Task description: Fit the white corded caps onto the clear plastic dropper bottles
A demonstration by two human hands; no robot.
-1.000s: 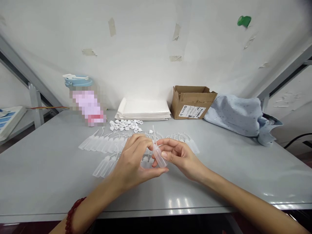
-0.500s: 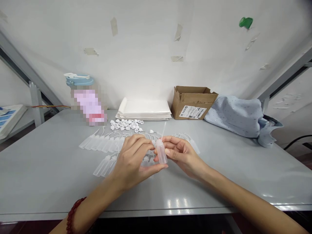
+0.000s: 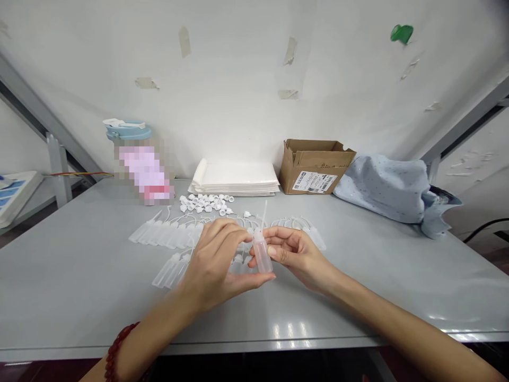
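Note:
A small translucent squeeze bottle (image 3: 263, 255) with a white top and a thin upright tube is between my hands, nearly upright and leaning slightly left. My right hand (image 3: 294, 253) pinches its right side between thumb and fingers. From the left, my left hand (image 3: 217, 260) spans the bottle, thumb under its base and fingertips by its top. Behind my hands lie rows of similar bottles with bent tubes, one row at the left (image 3: 159, 233) and others partly hidden. Two bottles (image 3: 170, 270) lie nearer, beside my left hand.
Several loose white caps (image 3: 207, 203) lie in a pile on the grey table (image 3: 99, 286). Behind them is a stack of white padded envelopes (image 3: 236, 178). An open cardboard box (image 3: 314, 167) and a light blue cloth (image 3: 385, 188) stand at the back right, a blue-lidded container (image 3: 129, 131) at the back left.
The bottle has sunk slightly, and its tube tip has shifted left and stands more upright. Both hands keep nearly the same place and hold.

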